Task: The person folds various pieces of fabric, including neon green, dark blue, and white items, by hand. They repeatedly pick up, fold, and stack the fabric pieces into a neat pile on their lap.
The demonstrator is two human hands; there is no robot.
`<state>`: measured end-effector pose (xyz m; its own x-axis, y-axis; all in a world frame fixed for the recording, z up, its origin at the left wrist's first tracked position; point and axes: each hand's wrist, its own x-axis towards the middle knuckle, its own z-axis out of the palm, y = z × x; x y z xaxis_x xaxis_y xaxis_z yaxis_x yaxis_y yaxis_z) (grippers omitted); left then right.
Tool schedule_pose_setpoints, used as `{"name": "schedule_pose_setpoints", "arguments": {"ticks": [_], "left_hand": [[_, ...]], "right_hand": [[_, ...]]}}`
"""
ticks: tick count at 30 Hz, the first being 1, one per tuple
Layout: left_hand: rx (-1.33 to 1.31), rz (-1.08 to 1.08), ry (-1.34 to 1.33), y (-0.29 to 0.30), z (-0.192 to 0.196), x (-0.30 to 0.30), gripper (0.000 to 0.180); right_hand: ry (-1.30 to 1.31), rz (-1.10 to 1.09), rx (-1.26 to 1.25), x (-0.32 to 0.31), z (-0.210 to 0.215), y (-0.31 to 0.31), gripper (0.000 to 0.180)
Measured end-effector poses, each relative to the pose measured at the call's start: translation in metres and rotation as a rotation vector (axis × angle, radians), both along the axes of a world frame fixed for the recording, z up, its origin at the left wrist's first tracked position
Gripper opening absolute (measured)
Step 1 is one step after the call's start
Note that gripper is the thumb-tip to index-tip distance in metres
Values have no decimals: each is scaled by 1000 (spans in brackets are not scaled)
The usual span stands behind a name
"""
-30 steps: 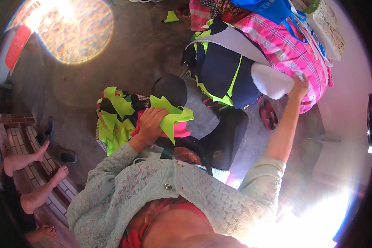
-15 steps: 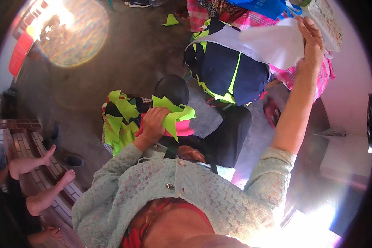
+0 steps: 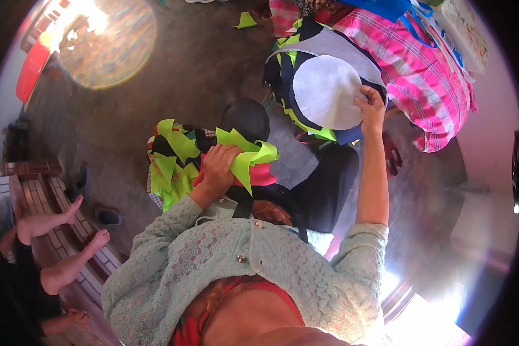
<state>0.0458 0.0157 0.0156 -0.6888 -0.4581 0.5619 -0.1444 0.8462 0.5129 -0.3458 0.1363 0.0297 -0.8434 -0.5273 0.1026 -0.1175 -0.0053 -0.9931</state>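
With my right hand (image 3: 372, 112) I pinch the near right edge of a round white fabric piece (image 3: 324, 92). The disc lies over a pile of dark navy cloth (image 3: 348, 136) trimmed with neon green strips. Behind it, a curved grey-white fabric piece (image 3: 328, 41) rests on the same pile. My left hand (image 3: 218, 170) is closed on neon green fabric scraps (image 3: 248, 158) above my lap, its fingertips partly hidden by the cloth. Under these scraps shows bright pink cloth (image 3: 262, 175).
Left of my lap is a heap of green and dark scraps (image 3: 176, 167). Pink checked cloth (image 3: 429, 81) and a blue bag (image 3: 380, 8) lie at the far right. A loose green scrap (image 3: 245, 21) is on the floor. Another person's bare legs (image 3: 63, 277) are at the left.
My right hand has come down and to the left, bringing the white piece from a raised, blurred position to lie over the dark pile. My left hand keeps its hold on the green scraps.
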Motion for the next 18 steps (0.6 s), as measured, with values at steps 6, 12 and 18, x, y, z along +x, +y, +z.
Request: {"name": "schedule_pose_setpoints", "arguments": {"ticks": [6,12,18], "left_hand": [[17,-13,-34,-1,-7,0,20],[42,-28,-25,-5,-8,-2,21],[59,-22,-27,-9,-9,-5,46]], "right_hand": [[510,-164,321,19,23,5,27],[942,-306,416,-14,53,4,17],[929,-61,381,-45,71,-64,17]]}}
